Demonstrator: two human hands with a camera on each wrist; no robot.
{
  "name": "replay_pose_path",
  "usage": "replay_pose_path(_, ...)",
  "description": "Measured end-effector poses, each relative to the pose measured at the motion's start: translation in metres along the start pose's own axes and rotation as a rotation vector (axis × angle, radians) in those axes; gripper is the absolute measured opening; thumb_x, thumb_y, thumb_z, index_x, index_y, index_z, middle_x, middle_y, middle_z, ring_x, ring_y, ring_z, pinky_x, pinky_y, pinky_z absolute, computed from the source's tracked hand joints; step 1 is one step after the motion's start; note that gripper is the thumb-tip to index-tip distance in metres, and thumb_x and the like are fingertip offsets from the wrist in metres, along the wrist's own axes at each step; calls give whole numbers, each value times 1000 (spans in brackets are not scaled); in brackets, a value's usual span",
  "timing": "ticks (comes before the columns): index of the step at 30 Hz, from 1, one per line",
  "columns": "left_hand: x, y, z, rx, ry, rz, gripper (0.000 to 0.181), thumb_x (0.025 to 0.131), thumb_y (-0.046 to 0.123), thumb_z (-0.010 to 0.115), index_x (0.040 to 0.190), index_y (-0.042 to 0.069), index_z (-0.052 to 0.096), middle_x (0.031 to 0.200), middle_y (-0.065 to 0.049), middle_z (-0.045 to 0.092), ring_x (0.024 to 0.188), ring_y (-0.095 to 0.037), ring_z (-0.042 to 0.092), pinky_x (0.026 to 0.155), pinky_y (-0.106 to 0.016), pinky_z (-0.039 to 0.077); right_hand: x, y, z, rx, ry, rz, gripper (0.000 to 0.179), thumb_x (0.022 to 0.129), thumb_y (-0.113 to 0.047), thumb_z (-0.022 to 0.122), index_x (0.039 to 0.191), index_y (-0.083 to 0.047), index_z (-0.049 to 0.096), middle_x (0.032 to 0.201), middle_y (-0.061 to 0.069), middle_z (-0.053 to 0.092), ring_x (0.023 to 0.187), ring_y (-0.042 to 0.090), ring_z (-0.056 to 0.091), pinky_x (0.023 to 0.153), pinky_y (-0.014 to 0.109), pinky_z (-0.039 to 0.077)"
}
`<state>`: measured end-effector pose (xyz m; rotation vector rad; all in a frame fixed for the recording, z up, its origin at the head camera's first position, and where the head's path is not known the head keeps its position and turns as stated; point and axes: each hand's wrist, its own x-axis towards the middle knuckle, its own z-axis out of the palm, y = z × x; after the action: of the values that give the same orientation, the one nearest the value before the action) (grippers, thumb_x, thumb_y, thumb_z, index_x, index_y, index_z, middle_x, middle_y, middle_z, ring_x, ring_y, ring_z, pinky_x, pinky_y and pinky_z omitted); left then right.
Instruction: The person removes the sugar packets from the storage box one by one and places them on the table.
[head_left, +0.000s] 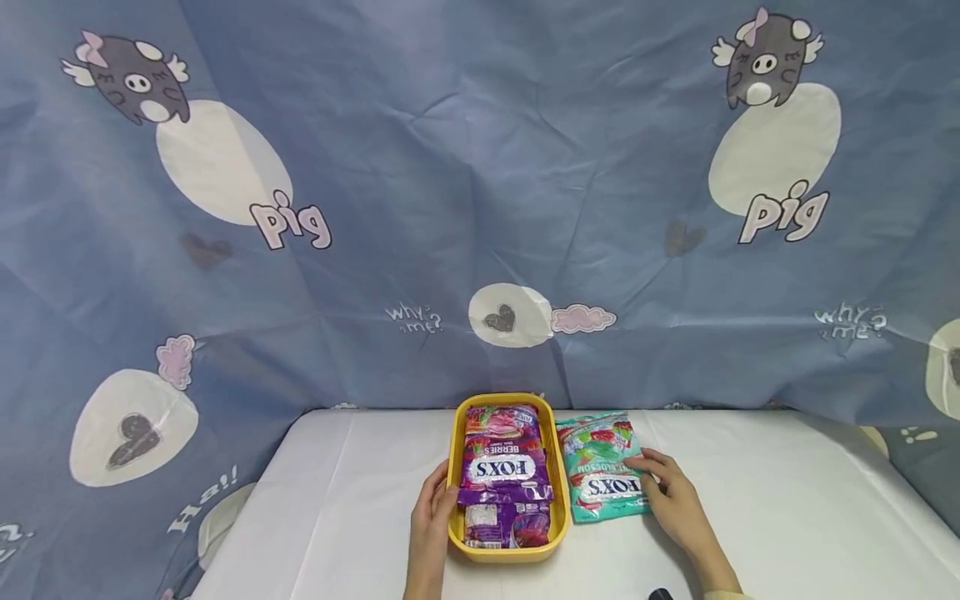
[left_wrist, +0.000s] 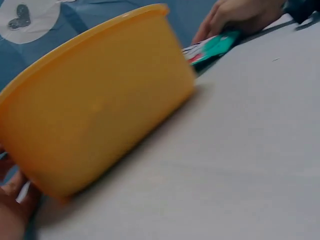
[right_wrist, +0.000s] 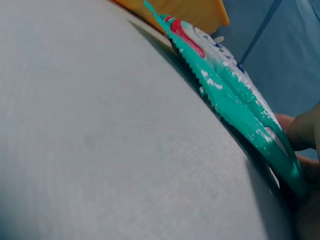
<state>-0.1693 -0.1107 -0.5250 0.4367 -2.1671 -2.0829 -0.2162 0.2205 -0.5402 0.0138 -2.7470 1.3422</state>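
Beside the yellow bin [head_left: 517, 554], right hand [head_left: 670, 497] in apparent pinch on green packet [head_left: 602, 468]; relaxed left hand [head_left: 432, 518] against bin.

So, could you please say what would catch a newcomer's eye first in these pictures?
Probably the bright yellow basket of purple bags on the white table, with the left hand at its side. Next, the green bag to its right, held by the right hand. Behind hangs a blue curtain printed with cartoon pigs.

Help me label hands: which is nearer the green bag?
Right. The right hand holds the green bag; the left hand is across the yellow bin, touching its left wall.
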Motion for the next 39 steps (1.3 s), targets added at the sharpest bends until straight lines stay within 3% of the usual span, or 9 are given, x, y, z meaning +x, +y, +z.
replay_pose_path(7,32,12,-9,58,-38,113,46,97,36,48,140,18,47,135,-7,49,117,-19,44,103,-37,38,3,4,2,80,74,9,32,96,-8,40,116,-9,65,141,16,43,133,41,36,103,58,35)
replay_pose_path(10,44,8,-8,23,-77,134,46,97,30,48,140,16,46,134,-10,51,122,-22,44,106,-37,37,-1,9,3,121,147,-7,29,96,-5,41,110,-10,67,135,11,50,130,33,43,104,34,41)
replay_pose_path(13,53,0,-5,-36,-136,134,48,96,27,48,142,15,44,137,-14,50,130,-27,43,108,-37,37,-4,12,2,145,220,-4,30,97,-4,41,105,-12,68,128,5,55,125,16,47,95,8,35)
replay_pose_path(15,56,-4,-4,-74,-172,136,50,96,27,49,143,14,41,142,-14,47,134,-28,41,107,-34,38,-3,12,2,180,268,4,30,97,-4,40,102,-11,69,124,4,58,117,2,48,88,0,30)
replay_pose_path(19,57,-8,-4,-101,-219,148,56,96,30,51,146,10,35,143,-17,46,130,-29,47,99,-28,45,-3,8,4,293,373,21,27,95,1,41,97,-5,68,114,8,64,99,-14,50,84,3,38)
replay_pose_path(25,55,-5,-7,-64,-169,152,59,96,35,52,145,7,36,128,-21,58,109,-22,62,87,-26,52,-9,-2,13,419,456,-4,26,93,6,38,105,0,60,103,9,62,90,-2,57,75,12,47)
replay_pose_path(27,55,-3,-9,-50,-141,149,57,96,34,53,144,8,38,112,-17,63,96,-14,63,81,-23,53,-11,-6,17,451,462,-15,30,92,9,37,113,-2,55,102,7,59,88,1,58,73,14,47)
replay_pose_path(32,57,-2,-6,-33,-100,175,51,94,29,53,140,7,44,80,1,47,72,-6,47,64,-18,45,-14,-16,19,531,431,-105,41,90,15,36,126,-3,45,103,7,55,89,7,60,73,17,49)
replay_pose_path(39,59,-7,-4,-38,-63,188,47,94,24,54,137,7,48,75,3,42,65,-6,41,57,-18,39,-21,-37,24,524,264,-223,35,92,13,37,126,3,43,111,15,53,96,8,60,77,21,53)
